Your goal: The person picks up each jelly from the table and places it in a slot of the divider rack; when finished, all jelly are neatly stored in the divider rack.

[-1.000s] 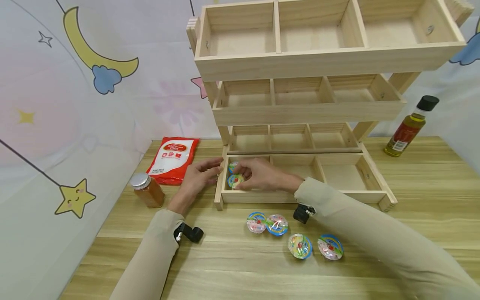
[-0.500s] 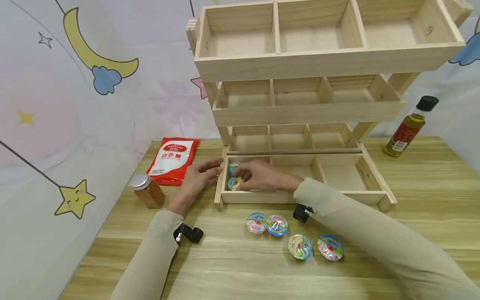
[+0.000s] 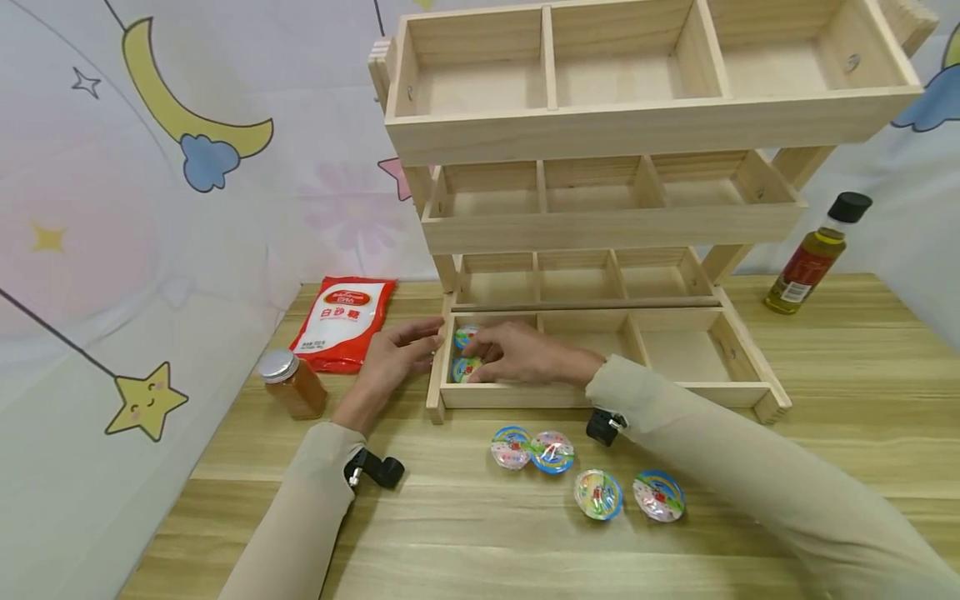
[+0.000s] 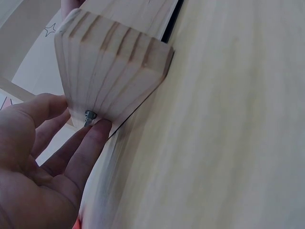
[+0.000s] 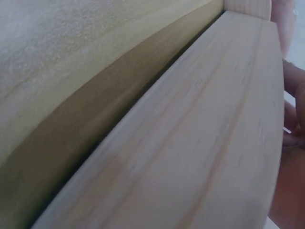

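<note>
In the head view, two small round cups with colourful lids sit in the bottom tier's left compartment, the rear cup (image 3: 464, 336) behind the front cup (image 3: 462, 369). My right hand (image 3: 521, 353) reaches in from the right, thumb and fingers curled at the front cup's edge. My left hand (image 3: 388, 367) touches the outer left side of the wooden rack (image 3: 517, 396). In the left wrist view, fingertips of the left hand (image 4: 52, 157) rest against the wooden end piece (image 4: 112, 62) near a metal screw. The right wrist view shows the right hand (image 5: 293, 143) behind a wooden board (image 5: 190, 133), its fingertips hidden.
Several lidded cups (image 3: 597, 494) lie on the table before the rack. A red and white bag (image 3: 345, 323) and a silver-lidded jar (image 3: 294, 385) stand left; an oil bottle (image 3: 808, 262) stands right. Upper tiers (image 3: 645, 133) overhang the bottom one.
The right hand's fingers have shifted slightly at the front cup, which sits a little lower in view and more covered by them. The left hand stays at the rack's side.
</note>
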{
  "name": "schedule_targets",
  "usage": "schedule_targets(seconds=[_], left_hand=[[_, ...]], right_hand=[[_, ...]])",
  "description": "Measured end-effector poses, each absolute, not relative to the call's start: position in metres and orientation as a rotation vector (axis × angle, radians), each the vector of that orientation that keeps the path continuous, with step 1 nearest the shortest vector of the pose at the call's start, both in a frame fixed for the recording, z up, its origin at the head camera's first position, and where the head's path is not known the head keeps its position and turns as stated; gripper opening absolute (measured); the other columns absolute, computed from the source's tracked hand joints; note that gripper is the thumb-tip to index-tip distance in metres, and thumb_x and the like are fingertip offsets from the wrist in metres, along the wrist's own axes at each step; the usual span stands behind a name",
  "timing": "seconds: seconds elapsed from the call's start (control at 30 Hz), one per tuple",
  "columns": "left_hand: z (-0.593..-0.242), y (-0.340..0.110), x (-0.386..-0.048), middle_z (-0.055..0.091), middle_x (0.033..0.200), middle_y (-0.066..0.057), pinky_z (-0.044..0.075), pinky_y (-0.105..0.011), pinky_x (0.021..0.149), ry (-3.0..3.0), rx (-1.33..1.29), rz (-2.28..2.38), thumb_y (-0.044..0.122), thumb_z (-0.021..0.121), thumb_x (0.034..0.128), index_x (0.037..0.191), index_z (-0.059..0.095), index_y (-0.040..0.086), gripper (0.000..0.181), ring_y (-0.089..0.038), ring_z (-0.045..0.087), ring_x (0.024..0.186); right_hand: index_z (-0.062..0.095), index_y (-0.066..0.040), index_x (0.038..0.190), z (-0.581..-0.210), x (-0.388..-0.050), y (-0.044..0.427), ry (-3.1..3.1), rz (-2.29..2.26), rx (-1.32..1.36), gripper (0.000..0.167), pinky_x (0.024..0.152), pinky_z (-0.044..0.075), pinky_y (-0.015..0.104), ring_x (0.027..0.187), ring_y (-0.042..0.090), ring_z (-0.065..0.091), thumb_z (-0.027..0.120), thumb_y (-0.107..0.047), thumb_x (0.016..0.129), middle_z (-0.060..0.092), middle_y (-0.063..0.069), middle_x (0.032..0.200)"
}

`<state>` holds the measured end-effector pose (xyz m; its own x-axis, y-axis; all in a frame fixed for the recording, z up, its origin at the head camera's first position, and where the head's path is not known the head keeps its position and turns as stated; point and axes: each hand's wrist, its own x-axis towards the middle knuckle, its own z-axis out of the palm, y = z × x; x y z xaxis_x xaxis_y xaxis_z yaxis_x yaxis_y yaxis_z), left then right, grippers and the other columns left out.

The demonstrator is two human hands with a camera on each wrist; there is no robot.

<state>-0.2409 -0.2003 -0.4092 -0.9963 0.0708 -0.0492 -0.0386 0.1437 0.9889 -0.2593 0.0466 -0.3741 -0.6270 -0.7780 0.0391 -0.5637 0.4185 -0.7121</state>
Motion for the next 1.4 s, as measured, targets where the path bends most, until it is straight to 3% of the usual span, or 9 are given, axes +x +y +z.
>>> schedule_targets(seconds=[0.43,0.7,1.13,1.4], left_hand=[[-0.41,-0.207,-0.237,0.067,0.14,-0.017,0.063,-0.031,0.086,2.32,0.019,2.01,0.011,0.07,0.1032,0.143,0.067,0.002,0.04,-0.017,0.07,0.108],[-0.41,-0.206,-0.238,0.067,0.14,-0.017,0.063,-0.031,0.086,2.318,0.015,2.007,0.011,0.071,0.103,0.143,0.066,0.002,0.041,-0.017,0.069,0.11],[-0.408,-0.203,-0.24,0.067,0.141,-0.017,0.063,-0.031,0.087,2.307,0.013,2.005,0.01,0.071,0.1026,0.143,0.067,0.003,0.041,-0.018,0.068,0.112],[-0.409,-0.2,-0.241,0.065,0.142,-0.019,0.063,-0.03,0.087,2.305,0.043,2.002,0.011,0.071,0.1032,0.143,0.066,0.001,0.041,-0.017,0.068,0.111]], right_hand=[[0.068,0.004,0.13,-0.358,-0.25,0.059,2.377,-0.974,-1.218,0.036,0.099,0.057,0.027,0.114,0.025,0.071,0.077,-0.013,0.1,0.071,0.016,0.124],[0.068,0.003,0.134,-0.336,-0.232,0.078,2.427,-1.031,-1.205,0.039,0.101,0.057,0.033,0.119,0.028,0.069,0.076,-0.017,0.102,0.07,0.02,0.131],[0.073,-0.002,0.127,-0.324,-0.202,0.117,2.502,-1.154,-1.317,0.032,0.095,0.06,0.032,0.111,0.024,0.073,0.08,-0.013,0.097,0.075,0.008,0.121],[0.075,-0.012,0.127,-0.327,-0.189,0.145,2.516,-1.219,-1.221,0.031,0.091,0.062,0.043,0.112,0.02,0.072,0.081,-0.018,0.097,0.076,-0.002,0.12]])
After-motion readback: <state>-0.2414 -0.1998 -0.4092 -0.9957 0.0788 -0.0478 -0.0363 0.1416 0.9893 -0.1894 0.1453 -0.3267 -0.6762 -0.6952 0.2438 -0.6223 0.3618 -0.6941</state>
